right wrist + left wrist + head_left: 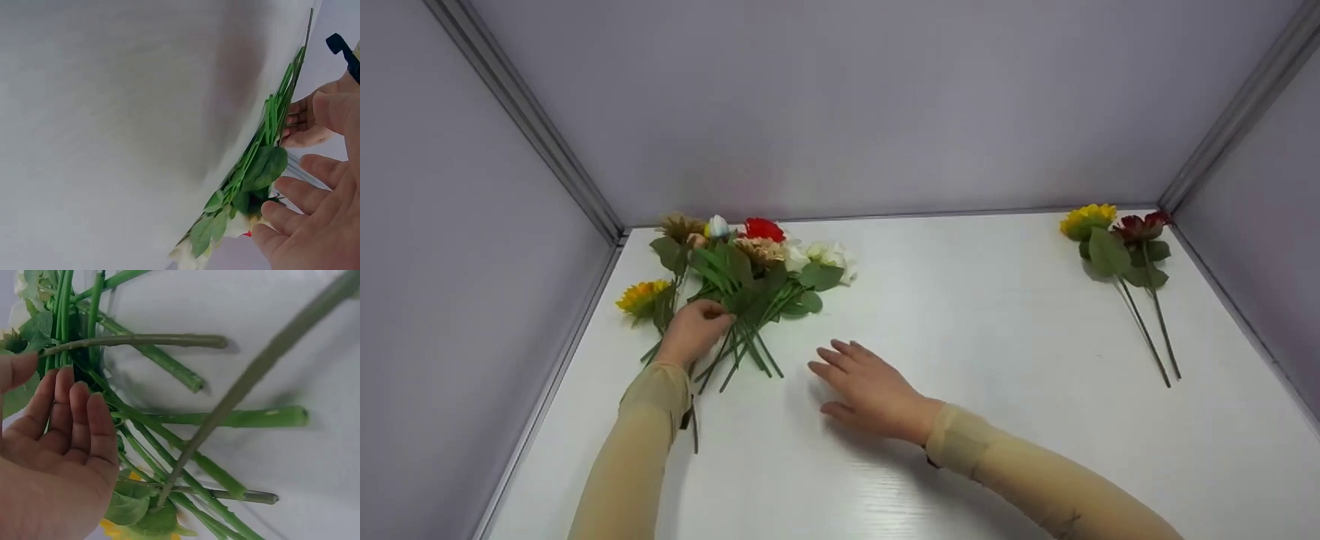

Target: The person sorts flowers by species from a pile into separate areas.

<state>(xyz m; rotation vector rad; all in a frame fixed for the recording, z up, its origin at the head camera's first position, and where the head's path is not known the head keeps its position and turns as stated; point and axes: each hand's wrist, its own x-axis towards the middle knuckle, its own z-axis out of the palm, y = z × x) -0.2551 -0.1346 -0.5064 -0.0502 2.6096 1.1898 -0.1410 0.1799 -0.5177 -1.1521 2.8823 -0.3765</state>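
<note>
White laminate table (975, 360), glossy, enclosed by pale grey walls with metal corner strips. A bunch of artificial flowers (750, 277) lies at about 10 o'clock on the table, heads toward the back wall, green stems (169, 363) fanned out toward the person; red, white, tan and pale blue heads are visible, with a small yellow sunflower (642, 296) just beside the bunch at its 9 o'clock. The left hand (694, 330) rests on the bunch where the stems gather; in the head view the fingers curl over the stems, while the left wrist view shows the fingers (73, 416) nearly straight and laid against them, so whether it actually grasps them cannot be told. The right hand (866, 390) lies at about 4 o'clock of the bunch, near it but apart, palm down above the table, fingers relaxed and spread, holding nothing; the right wrist view confirms loose fingers (304, 194) with the bunch beyond them. A separate pair of flowers (1121, 247), one yellow and one dark red, lies at 2 o'clock near the right wall, well apart from both hands
</note>
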